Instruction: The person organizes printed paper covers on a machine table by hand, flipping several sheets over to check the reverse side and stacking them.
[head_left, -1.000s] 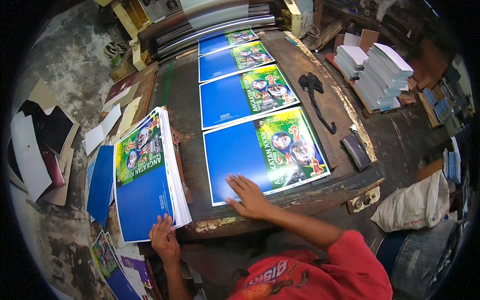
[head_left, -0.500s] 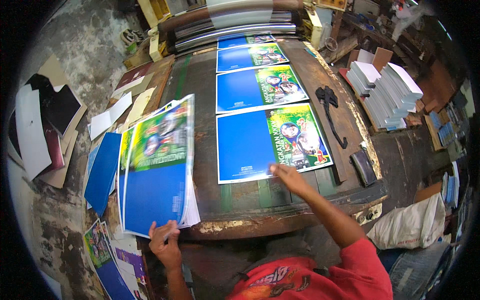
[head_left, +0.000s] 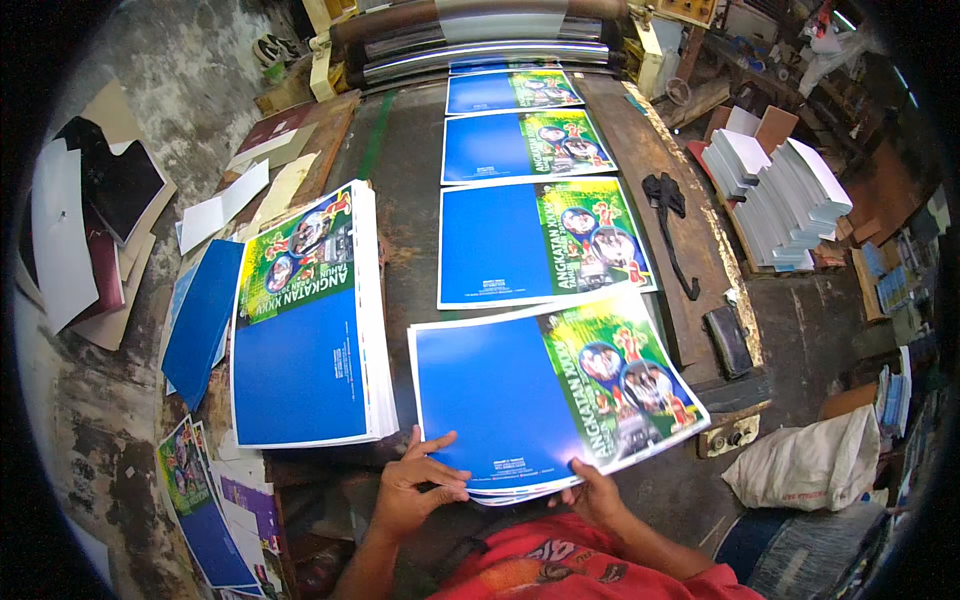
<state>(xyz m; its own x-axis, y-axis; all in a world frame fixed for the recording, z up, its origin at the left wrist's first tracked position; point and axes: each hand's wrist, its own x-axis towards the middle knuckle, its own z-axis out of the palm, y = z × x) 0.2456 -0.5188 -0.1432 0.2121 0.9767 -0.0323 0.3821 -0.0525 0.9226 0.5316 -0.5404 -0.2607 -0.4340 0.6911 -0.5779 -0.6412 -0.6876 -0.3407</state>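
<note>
A blue and green printed cover sheet is tilted up at the near edge of the table, with more sheet edges showing beneath its lower side. My right hand grips its lower edge, thumb on top and fingers hidden underneath. At the lower left corner, my left hand pinches the edge between bent fingers and thumb. Beyond lies a row of matching sheets, the nearest one flat on the dark table. To the left stands a thick stack of the same sheets, printed side up.
Metal rollers span the far end of the table, where the row ends. A black strap and a dark wallet-like object lie along the right side. Stacked white paper stands farther right, and a blue folded sheet lies at the left.
My left hand has left the stack, whose blurred, raised top sheet is gone from there. My right hand has come nearer, and both now hold sheets in front. The row has shifted toward the rollers.
</note>
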